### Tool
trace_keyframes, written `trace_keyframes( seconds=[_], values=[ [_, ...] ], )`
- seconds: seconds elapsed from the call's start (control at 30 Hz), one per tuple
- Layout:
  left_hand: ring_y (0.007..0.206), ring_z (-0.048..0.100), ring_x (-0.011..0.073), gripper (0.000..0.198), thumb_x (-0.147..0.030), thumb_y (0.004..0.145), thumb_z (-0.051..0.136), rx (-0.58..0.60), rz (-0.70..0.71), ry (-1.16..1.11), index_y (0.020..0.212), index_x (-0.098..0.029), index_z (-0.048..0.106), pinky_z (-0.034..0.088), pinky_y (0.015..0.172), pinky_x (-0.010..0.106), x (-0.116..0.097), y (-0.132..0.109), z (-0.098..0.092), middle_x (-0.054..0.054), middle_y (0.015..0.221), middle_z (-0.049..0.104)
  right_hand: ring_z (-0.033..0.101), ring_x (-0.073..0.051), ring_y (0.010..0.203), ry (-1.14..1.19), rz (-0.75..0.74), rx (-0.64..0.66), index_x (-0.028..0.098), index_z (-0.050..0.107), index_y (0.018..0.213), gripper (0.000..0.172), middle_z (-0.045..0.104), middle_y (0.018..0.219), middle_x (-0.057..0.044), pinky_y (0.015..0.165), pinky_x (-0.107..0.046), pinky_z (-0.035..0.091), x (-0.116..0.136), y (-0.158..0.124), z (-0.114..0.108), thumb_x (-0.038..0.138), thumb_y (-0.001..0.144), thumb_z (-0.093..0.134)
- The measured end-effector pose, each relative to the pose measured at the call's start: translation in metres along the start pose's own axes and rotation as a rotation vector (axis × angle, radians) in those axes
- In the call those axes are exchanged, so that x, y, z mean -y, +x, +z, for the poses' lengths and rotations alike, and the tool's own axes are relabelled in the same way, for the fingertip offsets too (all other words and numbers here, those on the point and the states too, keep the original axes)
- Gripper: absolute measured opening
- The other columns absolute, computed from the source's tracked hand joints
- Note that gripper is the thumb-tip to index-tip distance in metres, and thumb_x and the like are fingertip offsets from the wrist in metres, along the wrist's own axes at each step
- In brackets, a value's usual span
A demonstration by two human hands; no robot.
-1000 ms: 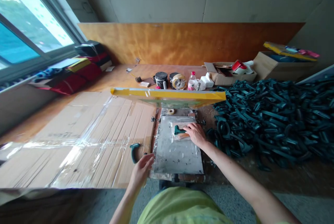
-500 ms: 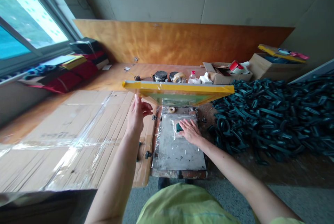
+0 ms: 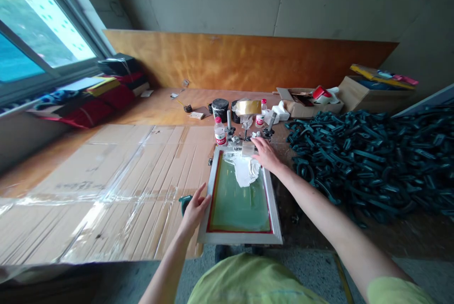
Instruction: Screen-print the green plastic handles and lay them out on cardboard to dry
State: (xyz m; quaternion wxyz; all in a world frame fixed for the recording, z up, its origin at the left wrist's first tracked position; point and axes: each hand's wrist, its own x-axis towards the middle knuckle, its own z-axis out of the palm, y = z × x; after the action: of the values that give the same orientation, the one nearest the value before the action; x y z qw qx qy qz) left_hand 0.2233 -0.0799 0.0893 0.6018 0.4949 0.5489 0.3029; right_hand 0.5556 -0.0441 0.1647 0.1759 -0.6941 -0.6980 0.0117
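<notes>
A silver-framed printing screen (image 3: 213,190) with a green mesh lies flat in front of me. White ink (image 3: 246,171) is smeared on its far part. My left hand (image 3: 196,209) grips the frame's left edge near the front corner. A single dark green plastic part (image 3: 184,202) lies just left of that hand. My right hand (image 3: 265,153) reaches to the screen's far end, fingers closed on a pale squeegee block (image 3: 248,149) that rests on the ink.
A big heap of dark green plastic parts (image 3: 372,162) fills the right side. Behind the screen stand a small bottle (image 3: 220,134), black jars (image 3: 220,107) and a tape roll (image 3: 248,106). Taped cardboard sheets (image 3: 106,186) cover the left. Cardboard boxes (image 3: 369,91) sit at the back right.
The yellow-edged screen, raised before, has swung down flat over the metal plate and the green part. My left hand went from the raised frame to its left edge; my right hand moved to the squeegee.
</notes>
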Motion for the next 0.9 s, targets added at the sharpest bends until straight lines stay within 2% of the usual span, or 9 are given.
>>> trace_keyframes(
  seconds=[0.1,0.17,0.23,0.37,0.47,0.57,0.67,0.77,0.9],
  values=[
    [0.057,0.056,0.0125,0.097,-0.067,0.065,0.067,0.001,-0.003,0.004,0.145,-0.017,0.043,0.042,0.053,0.022,0.016,0.010,0.003,-0.005,0.067,0.059,0.052,-0.028,0.118,-0.078,0.009,0.172,0.016,0.054,0.126,0.042,0.059,0.123,-0.014,0.098,-0.037,0.042,0.022,0.014,0.004,0.020,0.085,0.062],
    [0.057,0.055,0.0122,0.097,-0.066,0.064,0.068,0.016,-0.017,-0.005,0.144,-0.016,0.044,0.041,0.053,0.022,0.019,0.013,0.003,-0.005,0.068,0.059,0.058,-0.027,0.107,-0.116,0.053,0.282,0.016,0.061,0.114,0.028,0.065,0.111,-0.013,0.090,-0.034,0.044,0.025,0.016,0.007,0.022,0.086,0.059],
    [0.058,0.055,0.0123,0.095,-0.066,0.064,0.067,0.024,-0.028,-0.003,0.142,-0.015,0.046,0.042,0.053,0.022,0.019,0.014,0.001,-0.004,0.070,0.060,0.061,-0.027,0.100,-0.139,0.076,0.327,0.017,0.064,0.106,0.021,0.068,0.104,-0.012,0.086,-0.033,0.044,0.025,0.014,0.010,0.024,0.087,0.058],
    [0.063,0.058,0.0140,0.089,-0.064,0.065,0.068,0.025,-0.035,-0.009,0.137,-0.015,0.051,0.043,0.056,0.023,0.021,0.014,0.000,-0.002,0.073,0.061,0.058,-0.025,0.102,-0.140,0.026,0.262,0.016,0.064,0.100,0.017,0.068,0.104,-0.012,0.087,-0.032,0.043,0.027,-0.004,0.021,0.020,0.088,0.053],
    [0.064,0.059,0.0151,0.086,-0.063,0.066,0.069,0.024,-0.044,-0.031,0.135,-0.015,0.052,0.045,0.057,0.024,0.021,0.013,0.000,-0.002,0.071,0.060,0.056,-0.023,0.102,-0.115,-0.097,0.298,0.016,0.064,0.095,0.019,0.067,0.100,-0.011,0.086,-0.031,0.042,0.028,-0.029,0.025,0.010,0.085,0.049],
    [0.065,0.059,0.0154,0.082,-0.062,0.068,0.069,0.029,-0.039,-0.031,0.133,-0.015,0.053,0.046,0.058,0.025,0.021,0.012,0.000,-0.003,0.069,0.058,0.055,-0.023,0.098,-0.085,-0.294,0.334,0.017,0.065,0.093,0.025,0.066,0.095,-0.010,0.081,-0.030,0.042,0.020,-0.051,0.018,0.004,0.082,0.046],
    [0.065,0.059,0.0155,0.080,-0.061,0.070,0.068,0.036,-0.030,-0.021,0.134,-0.015,0.053,0.046,0.059,0.025,0.021,0.011,0.000,-0.003,0.070,0.059,0.056,-0.022,0.093,-0.036,-0.418,0.371,0.019,0.066,0.088,0.025,0.066,0.090,-0.008,0.078,-0.030,0.042,0.008,-0.054,0.005,0.005,0.082,0.046],
    [0.065,0.060,0.0158,0.080,-0.062,0.070,0.068,0.020,-0.026,-0.006,0.134,-0.015,0.054,0.046,0.058,0.024,0.022,0.012,0.000,-0.002,0.071,0.061,0.056,-0.020,0.086,0.000,-0.404,0.368,0.021,0.065,0.082,0.017,0.065,0.085,-0.005,0.074,-0.029,0.042,0.004,-0.043,0.003,0.011,0.084,0.051],
    [0.063,0.060,0.0153,0.082,-0.063,0.069,0.068,0.024,-0.017,-0.022,0.133,-0.013,0.054,0.045,0.057,0.024,0.022,0.013,-0.001,-0.002,0.069,0.062,0.055,-0.022,0.093,-0.040,-0.342,0.163,0.018,0.066,0.087,0.024,0.065,0.092,-0.008,0.079,-0.030,0.044,0.010,-0.049,0.024,0.004,0.084,0.047]
  ],
)
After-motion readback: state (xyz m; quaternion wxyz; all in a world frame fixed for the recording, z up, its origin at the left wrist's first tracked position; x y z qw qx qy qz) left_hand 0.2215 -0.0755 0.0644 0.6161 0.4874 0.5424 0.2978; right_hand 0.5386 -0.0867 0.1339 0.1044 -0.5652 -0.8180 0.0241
